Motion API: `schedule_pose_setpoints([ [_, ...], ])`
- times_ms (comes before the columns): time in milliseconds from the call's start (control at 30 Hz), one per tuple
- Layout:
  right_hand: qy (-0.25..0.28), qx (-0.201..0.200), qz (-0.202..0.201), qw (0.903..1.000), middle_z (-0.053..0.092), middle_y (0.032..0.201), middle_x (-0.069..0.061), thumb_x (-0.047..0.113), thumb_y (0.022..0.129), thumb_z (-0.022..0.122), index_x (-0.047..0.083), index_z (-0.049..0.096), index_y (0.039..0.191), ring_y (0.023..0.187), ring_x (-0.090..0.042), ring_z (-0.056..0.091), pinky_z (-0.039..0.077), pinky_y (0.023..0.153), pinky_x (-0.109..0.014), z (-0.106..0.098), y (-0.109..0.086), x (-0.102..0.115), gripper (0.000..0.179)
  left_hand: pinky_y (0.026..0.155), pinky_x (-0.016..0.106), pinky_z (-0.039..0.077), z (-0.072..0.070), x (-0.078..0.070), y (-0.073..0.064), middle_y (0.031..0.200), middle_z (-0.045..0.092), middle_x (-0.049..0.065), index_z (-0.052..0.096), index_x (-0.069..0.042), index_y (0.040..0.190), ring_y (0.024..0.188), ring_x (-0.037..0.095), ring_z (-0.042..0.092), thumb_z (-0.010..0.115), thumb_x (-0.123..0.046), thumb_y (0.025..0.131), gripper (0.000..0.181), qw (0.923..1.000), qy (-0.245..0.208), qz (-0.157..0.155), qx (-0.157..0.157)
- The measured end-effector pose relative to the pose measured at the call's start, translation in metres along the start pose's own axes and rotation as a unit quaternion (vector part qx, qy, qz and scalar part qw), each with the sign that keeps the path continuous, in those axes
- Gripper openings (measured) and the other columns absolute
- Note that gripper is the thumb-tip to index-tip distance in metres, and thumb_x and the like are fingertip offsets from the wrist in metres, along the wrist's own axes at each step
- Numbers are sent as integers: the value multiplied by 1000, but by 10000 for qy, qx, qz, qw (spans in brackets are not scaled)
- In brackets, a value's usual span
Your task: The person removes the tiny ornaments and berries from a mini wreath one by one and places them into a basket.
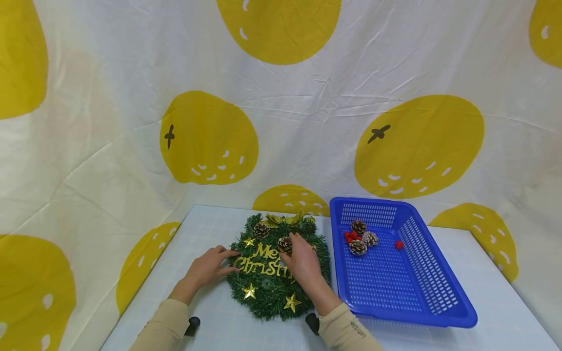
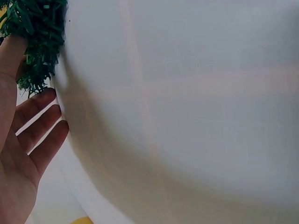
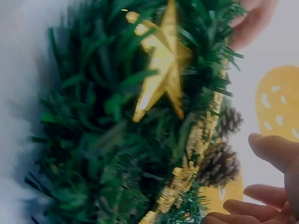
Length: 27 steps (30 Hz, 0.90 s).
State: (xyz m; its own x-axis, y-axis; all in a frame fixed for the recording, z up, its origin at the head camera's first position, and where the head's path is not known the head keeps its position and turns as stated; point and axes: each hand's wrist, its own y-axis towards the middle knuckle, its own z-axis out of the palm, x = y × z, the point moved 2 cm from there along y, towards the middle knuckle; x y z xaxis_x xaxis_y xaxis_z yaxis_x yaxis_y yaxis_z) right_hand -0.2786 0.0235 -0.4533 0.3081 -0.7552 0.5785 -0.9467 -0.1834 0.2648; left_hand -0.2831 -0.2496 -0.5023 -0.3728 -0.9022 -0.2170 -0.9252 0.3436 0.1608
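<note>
A green tinsel wreath lies on the table, bearing gold Merry Christmas lettering partly covered by my right hand. That hand is over the wreath's upper middle, beside a brown pine cone. In the right wrist view, its thumb and fingers are spread around the near side of this pine cone, with a gap between. My left hand rests at the wreath's left edge, fingers extended and thumb over the greenery. A second pine cone sits at the wreath's upper left, below a gold ribbon.
To the right stands a blue plastic basket holding several pine cones, a cluster of red berries and a separate red piece. Gold stars decorate the wreath. A white curtain with yellow fruit prints hangs behind the table.
</note>
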Motion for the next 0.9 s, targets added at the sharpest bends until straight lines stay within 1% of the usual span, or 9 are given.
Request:
schedule_pose_setpoints([
  [67,-44,-12,-37,10000,48,140,-27,20,88,76,-4,51,138,69,-28,66,51,83,-53,4,0,-2,61,60,37,47,0,0,0,104,60,3,66,-24,126,86,19,56,73,-48,83,50,10000,-3,1,8],
  [133,-118,-29,-72,9999,49,140,-27,20,87,76,-4,52,137,71,-28,67,51,83,-52,7,0,-4,60,60,37,47,0,0,0,104,60,3,66,-24,126,86,19,56,73,-48,83,50,10000,-7,1,17],
  [200,-160,-7,-52,9999,49,139,-27,20,87,76,-3,53,137,64,-25,66,52,82,-51,10,0,-5,59,61,37,47,0,0,0,105,60,3,66,-24,127,86,19,56,72,-49,83,50,10000,-11,-5,27],
  [300,-248,43,-23,9997,50,138,-27,20,87,76,-3,54,135,63,-22,65,53,81,-50,12,-1,-6,58,60,36,46,0,0,0,103,59,3,66,-24,127,85,18,55,72,-49,83,51,10000,-13,-11,43],
  [367,-244,95,24,9997,49,139,-27,20,87,76,-2,54,136,58,-19,63,53,80,-50,14,-1,-6,57,59,35,44,1,0,0,100,58,2,66,-24,127,81,16,53,72,-50,83,51,10000,-15,-12,70],
  [467,-282,103,41,9995,50,139,-27,21,87,76,-2,55,135,58,-15,61,53,78,-49,16,-1,-7,57,56,32,40,1,0,0,94,56,1,66,-23,126,75,13,48,72,-49,83,50,10000,7,14,88],
  [567,-286,104,54,9995,49,139,-27,21,88,75,-1,54,137,53,-12,57,54,78,-48,17,-1,-7,58,56,31,38,1,0,1,90,54,0,66,-23,126,72,11,44,72,-49,84,50,9999,50,55,77],
  [733,-355,56,-54,9993,50,138,-28,21,88,75,-5,54,135,55,-16,61,53,81,-50,17,0,-6,57,61,33,45,0,-1,2,94,58,0,66,-21,125,76,12,51,72,-48,84,50,9999,8,81,87],
  [900,-355,7,-122,9993,51,136,-29,19,89,74,-7,53,134,53,-16,59,54,78,-49,19,0,-8,56,67,38,49,-1,-1,2,97,60,1,66,-17,124,79,13,55,72,-47,85,50,9997,-84,138,161],
])
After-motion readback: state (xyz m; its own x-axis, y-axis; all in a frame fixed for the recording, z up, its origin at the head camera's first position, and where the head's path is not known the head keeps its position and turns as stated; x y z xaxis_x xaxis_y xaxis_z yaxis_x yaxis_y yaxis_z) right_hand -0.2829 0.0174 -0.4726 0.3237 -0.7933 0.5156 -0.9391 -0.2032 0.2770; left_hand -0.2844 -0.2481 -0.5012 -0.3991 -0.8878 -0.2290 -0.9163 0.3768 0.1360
